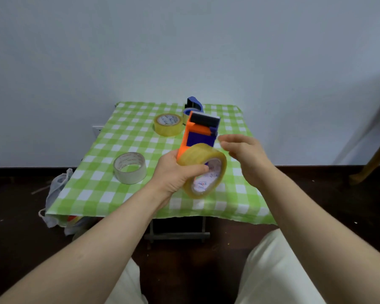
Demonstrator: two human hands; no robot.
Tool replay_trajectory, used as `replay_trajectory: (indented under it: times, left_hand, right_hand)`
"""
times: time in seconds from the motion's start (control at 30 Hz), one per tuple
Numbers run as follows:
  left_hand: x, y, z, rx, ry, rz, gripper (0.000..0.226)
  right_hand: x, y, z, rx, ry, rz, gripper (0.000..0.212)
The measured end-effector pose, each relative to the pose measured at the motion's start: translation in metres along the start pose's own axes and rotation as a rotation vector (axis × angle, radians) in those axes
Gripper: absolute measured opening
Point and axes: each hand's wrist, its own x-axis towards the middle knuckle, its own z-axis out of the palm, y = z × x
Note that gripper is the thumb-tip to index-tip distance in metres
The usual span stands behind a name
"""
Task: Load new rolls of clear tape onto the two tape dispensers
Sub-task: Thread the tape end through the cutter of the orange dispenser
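Observation:
My left hand grips an orange and blue tape dispenser above the table, with a yellowish clear tape roll mounted on it. My thumb lies across the roll's face. My right hand hovers just right of the roll, fingers apart and slightly blurred, holding nothing. A second full tape roll lies flat at the back of the table. A blue dispenser stands at the far edge, partly hidden behind the orange one. A nearly used-up roll with a white core lies on the left.
The small table carries a green and white checked cloth. A white plastic bag hangs off its left front corner. A wall stands close behind the table. My knees in white trousers are below, over a dark floor.

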Motion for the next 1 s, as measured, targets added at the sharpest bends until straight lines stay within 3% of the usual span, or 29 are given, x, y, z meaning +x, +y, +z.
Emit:
replay_trajectory:
  times: [0.07, 0.2, 0.37, 0.47, 0.6, 0.67, 0.73, 0.8, 0.93, 1.0]
  left_hand:
    - [0.003, -0.001, 0.0, -0.052, 0.089, 0.022, 0.035]
    - [0.003, -0.005, 0.007, -0.032, 0.161, 0.077, 0.038]
    - [0.0, -0.015, 0.012, 0.0, 0.072, 0.068, 0.043]
    - [0.001, -0.015, 0.005, -0.125, -0.019, 0.058, 0.021]
    - [0.004, -0.017, 0.006, -0.275, -0.008, -0.083, 0.064]
    - [0.005, -0.02, 0.008, -0.288, -0.026, -0.093, 0.056]
    - [0.005, -0.024, 0.008, -0.273, -0.032, -0.07, 0.026]
    - [0.004, -0.03, 0.008, -0.25, -0.021, -0.07, 0.011]
    - [0.001, -0.04, 0.006, -0.214, -0.053, -0.071, 0.013]
    - [-0.001, -0.042, 0.006, -0.221, -0.075, -0.077, 0.019]
  right_hand:
    - [-0.011, 0.007, 0.003, 0.076, 0.148, 0.047, 0.004]
    - [-0.045, 0.014, 0.028, 0.152, -0.093, 0.192, 0.034]
    - [-0.05, 0.014, 0.045, 0.287, -0.066, 0.076, 0.023]
    - [-0.048, 0.018, 0.037, 0.29, -0.145, 0.089, 0.02]
    - [-0.046, 0.03, 0.035, 0.253, -0.215, 0.023, 0.029]
    - [-0.047, 0.038, 0.039, 0.262, -0.21, 0.008, 0.037]
    - [-0.048, 0.046, 0.039, 0.268, -0.186, 0.02, 0.043]
    - [-0.047, 0.051, 0.038, 0.294, -0.163, 0.066, 0.044]
    - [-0.037, 0.046, 0.037, 0.378, -0.13, 0.166, 0.017]
    - [-0.031, 0.045, 0.037, 0.349, -0.114, 0.161, 0.016]
